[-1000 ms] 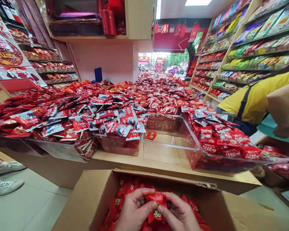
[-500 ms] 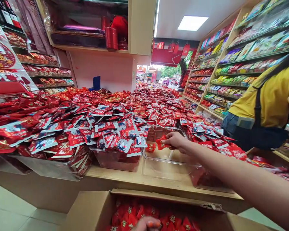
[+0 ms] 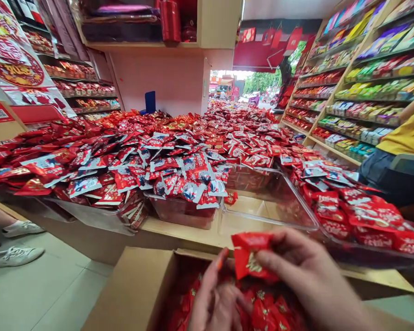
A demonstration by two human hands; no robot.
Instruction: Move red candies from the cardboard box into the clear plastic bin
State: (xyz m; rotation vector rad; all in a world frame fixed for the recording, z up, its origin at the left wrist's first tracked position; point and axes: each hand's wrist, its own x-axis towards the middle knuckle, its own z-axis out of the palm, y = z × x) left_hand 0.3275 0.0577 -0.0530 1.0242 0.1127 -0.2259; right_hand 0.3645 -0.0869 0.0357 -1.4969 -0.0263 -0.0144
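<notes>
My right hand [image 3: 307, 271] pinches a small red candy packet [image 3: 251, 257] with gold lettering between thumb and fingers, above a cardboard box. Just left of it, my left hand [image 3: 217, 299] has its fingers apart, slightly blurred, with nothing visible in them. Below both hands, the open cardboard box [image 3: 134, 289] holds many similar red packets [image 3: 262, 312]. Behind, on the wooden counter, stands a clear plastic bin [image 3: 262, 223] with one red packet [image 3: 230, 197] at its left side.
Neighbouring clear bins [image 3: 182, 214] overflow with red-and-white packets [image 3: 193, 170]. Shelves of packaged sweets [image 3: 359, 92] line the right wall. A person in a yellow top [image 3: 410, 128] stands at right. Someone's white shoes [image 3: 17, 257] show on the floor at left.
My right hand has come back from the clear bin to above the cardboard box with a red packet. My left hand has risen beside it. The view has shifted right and down.
</notes>
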